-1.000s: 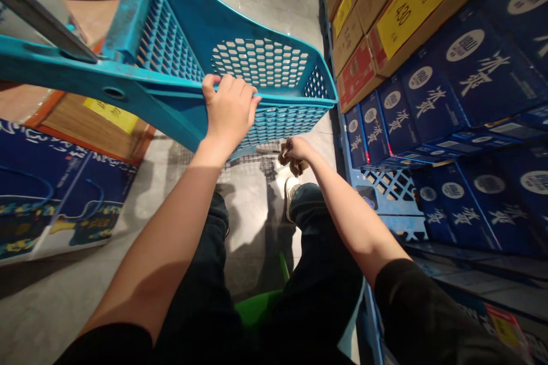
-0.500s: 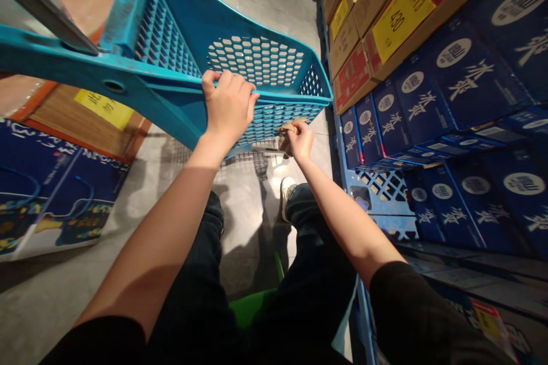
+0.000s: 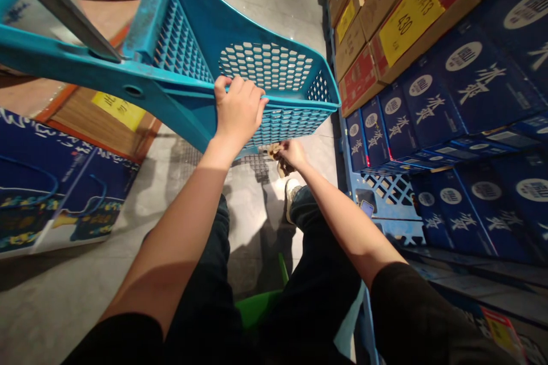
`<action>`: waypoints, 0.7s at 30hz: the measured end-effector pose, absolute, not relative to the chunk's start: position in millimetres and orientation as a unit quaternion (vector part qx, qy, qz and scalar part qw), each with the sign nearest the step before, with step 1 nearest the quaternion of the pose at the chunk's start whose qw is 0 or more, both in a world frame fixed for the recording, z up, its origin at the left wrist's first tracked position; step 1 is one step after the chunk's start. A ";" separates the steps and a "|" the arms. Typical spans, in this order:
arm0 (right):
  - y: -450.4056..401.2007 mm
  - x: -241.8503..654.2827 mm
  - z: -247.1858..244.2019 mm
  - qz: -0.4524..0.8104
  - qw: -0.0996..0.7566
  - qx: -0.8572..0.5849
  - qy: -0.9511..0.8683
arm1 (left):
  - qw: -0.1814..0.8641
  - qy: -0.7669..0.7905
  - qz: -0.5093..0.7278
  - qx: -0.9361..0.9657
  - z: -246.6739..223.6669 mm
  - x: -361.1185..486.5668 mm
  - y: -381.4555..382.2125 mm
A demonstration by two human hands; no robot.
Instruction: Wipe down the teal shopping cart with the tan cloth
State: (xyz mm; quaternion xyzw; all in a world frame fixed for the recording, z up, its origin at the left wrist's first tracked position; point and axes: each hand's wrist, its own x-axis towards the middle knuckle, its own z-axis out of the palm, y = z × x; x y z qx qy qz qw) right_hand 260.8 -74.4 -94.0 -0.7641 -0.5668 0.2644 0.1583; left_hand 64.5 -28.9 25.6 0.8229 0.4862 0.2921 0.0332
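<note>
My left hand (image 3: 238,114) grips the front rim of a turquoise plastic mesh shopping basket (image 3: 266,65), which is tilted and held up in front of me. Its long handle frame (image 3: 85,65) reaches off to the upper left. Just below the basket's lower edge, my right hand (image 3: 293,154) pinches a crumpled scrap of brown paper (image 3: 278,159). The scrap sticks out on both sides of the fingers, and part of it is hidden by them.
Blue cartons with white lettering (image 3: 466,85) stand on a blue plastic pallet (image 3: 387,197) at right, below brown cartons with yellow price labels (image 3: 406,20). A large blue carton (image 3: 64,194) lies at left. Something green (image 3: 257,308) sits between my legs.
My right hand has dropped lower and slightly left with the brown scrap, now below the basket's edge. My left hand stays on the rim; the basket shifts only slightly.
</note>
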 end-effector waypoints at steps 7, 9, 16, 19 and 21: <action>-65.5 287.2 -57.9 0.154 0.431 -0.742 -0.490 | 0.042 0.458 0.326 0.826 20.8 64.1 -26.9; -66.7 287.5 -61.2 0.157 0.478 -0.731 -0.461 | 0.033 0.449 0.335 0.828 18.0 63.3 -25.6; -67.0 269.5 -103.0 0.311 0.466 -0.767 -0.313 | 0.032 0.405 0.388 0.827 9.2 62.5 -18.3; -68.4 273.0 -113.2 0.363 0.427 -0.791 -0.246 | 0.046 0.421 0.367 0.829 14.0 62.3 -21.4; -67.9 277.8 -113.9 0.375 0.417 -0.795 -0.229 | 0.051 0.445 0.336 0.829 19.1 62.5 -25.8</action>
